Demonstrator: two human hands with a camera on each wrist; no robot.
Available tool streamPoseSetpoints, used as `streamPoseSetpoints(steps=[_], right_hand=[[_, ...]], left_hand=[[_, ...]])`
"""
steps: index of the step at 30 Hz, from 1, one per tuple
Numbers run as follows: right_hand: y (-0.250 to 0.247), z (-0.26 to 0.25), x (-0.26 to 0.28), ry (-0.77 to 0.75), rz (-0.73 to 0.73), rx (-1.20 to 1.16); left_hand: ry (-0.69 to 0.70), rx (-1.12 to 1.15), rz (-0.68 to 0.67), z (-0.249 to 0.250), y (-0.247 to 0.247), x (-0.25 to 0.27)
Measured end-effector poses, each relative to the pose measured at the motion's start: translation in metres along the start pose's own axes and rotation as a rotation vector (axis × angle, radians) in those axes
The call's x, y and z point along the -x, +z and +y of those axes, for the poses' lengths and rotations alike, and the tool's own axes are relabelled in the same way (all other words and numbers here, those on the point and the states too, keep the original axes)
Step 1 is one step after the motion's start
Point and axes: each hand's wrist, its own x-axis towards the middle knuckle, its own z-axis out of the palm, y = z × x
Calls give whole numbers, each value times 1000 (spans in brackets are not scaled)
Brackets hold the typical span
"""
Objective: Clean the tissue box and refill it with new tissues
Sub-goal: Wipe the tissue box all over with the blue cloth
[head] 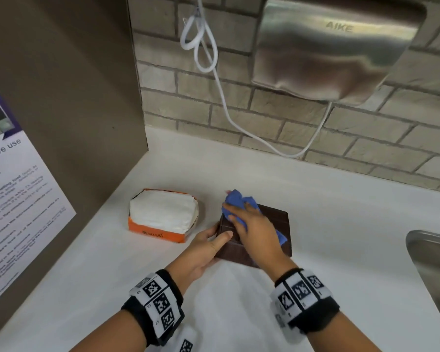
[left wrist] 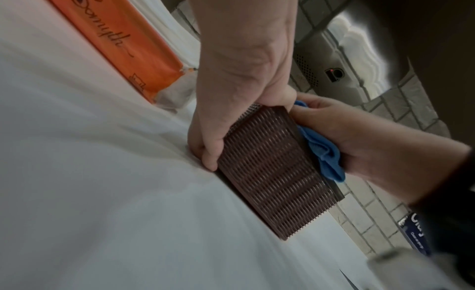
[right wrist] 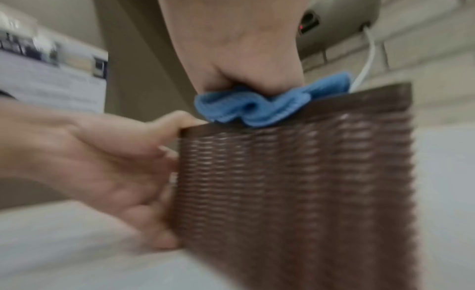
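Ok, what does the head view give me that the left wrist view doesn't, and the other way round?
Head only: the tissue box's top, the open tissue pack's white stack, the sink's edge.
Left wrist only: the box's ribbed side wall, and the left hand's thumb against it.
Both: the right hand pressing the blue cloth on the box, the counter.

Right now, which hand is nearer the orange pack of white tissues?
Left. The left hand grips the brown woven tissue box on the side facing the orange pack of white tissues; the right hand presses a blue cloth on top.
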Motion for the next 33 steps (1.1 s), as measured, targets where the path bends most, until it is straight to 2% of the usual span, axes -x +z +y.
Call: streamPoseSetpoints(steps=[4,7,10,12,14,18,20,22,28,33], right_hand=[[2,7,-15,128,78,29],[17,-8,7,21,111,-25],[16,-9,23,-40,152,-107],[14,-6,26,-64,181,-114],[13,-5,28,-138,191,-130],[17,4,38,-322,147,-158],[17,9,46,-366,128,-170],[15,12,51,-391,116,-187],[14,16,48,-388,90,-207],[13,19,52,-430,83,-153]], left_hand=[[4,27,3,-2,1,-4],[38,8,-21,-2,0,-1],[38,53,-102,2,-3,2],[-53,232,-103,8,-6,2],[-150,334,-22,11,-9,-5],[-150,159,10,11,-8,-18],[-155,148,-66,14,-10,-18],[-201,124,-136,19,-13,-18],[-250,77,-173,23,-13,-25],[-272,11,-79,35,-3,-29]])
